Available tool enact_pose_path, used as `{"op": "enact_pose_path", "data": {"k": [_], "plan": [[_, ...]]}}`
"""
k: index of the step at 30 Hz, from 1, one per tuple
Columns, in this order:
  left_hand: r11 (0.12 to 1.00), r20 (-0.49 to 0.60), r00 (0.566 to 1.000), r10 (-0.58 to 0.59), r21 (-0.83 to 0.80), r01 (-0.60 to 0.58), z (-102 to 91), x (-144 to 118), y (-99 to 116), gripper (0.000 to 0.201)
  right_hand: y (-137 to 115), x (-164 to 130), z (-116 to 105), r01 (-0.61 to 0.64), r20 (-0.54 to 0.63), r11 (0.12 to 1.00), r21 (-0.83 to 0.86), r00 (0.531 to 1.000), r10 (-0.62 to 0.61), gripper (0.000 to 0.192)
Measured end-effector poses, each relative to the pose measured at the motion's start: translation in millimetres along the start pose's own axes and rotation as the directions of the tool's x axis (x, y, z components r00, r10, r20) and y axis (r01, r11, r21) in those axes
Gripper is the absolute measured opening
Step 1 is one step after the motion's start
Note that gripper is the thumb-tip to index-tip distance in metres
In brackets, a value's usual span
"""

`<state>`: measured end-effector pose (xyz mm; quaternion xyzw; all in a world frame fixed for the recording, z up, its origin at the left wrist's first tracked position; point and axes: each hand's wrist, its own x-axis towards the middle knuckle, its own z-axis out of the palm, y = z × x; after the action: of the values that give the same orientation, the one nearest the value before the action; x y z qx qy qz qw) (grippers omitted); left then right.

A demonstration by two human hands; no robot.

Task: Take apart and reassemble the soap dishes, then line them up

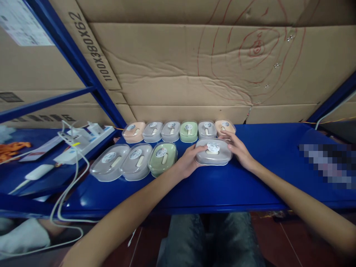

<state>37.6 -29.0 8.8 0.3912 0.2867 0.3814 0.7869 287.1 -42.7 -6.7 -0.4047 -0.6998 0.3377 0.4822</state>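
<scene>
A grey oval case with a clear lid and a round white label point(213, 152) rests on the blue shelf point(267, 167). My left hand point(187, 160) grips its left side and my right hand point(238, 149) holds its right side. To its left lie a green case point(162, 158) and two grey cases point(137, 161) point(109, 167) in a front row. Behind runs a back row of several cases: peach point(133, 132), grey point(170, 131), green point(188, 131), grey point(207, 129) and peach point(224, 126).
A white power strip with plugs and cables point(83, 141) sits on the shelf at left, with a white device point(39, 172) in front of it. Blue rack posts point(83, 66) and cardboard sheets point(194, 66) close the back. My knees show below the shelf edge.
</scene>
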Motion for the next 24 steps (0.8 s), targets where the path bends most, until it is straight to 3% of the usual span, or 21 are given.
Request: {"op": "enact_pose_path", "data": {"k": [3,6,11,24], "plan": [[1.000,-0.010,1.000,0.025,-0.010,-0.025,1.1,-0.5,1.2,0.046,-2.4,4.0,1.1,-0.289,0.112,0.909,0.302,0.957,0.267,0.070],[0.999,-0.009,0.999,0.039,-0.006,-0.039,0.7,-1.2,2.0,0.046,-7.0,5.2,2.7,-0.416,0.219,0.803,0.428,0.909,0.354,0.073],[0.999,-0.014,0.999,0.035,0.020,-0.035,-1.7,-0.5,0.8,0.045,-7.9,4.6,2.6,-0.435,0.249,0.744,0.506,0.900,0.358,0.068],[0.995,-0.040,0.998,0.040,0.097,-0.036,-1.2,-2.5,3.1,0.049,-6.9,3.3,-2.1,-0.454,0.288,0.738,0.498,0.890,0.353,0.077]]}}
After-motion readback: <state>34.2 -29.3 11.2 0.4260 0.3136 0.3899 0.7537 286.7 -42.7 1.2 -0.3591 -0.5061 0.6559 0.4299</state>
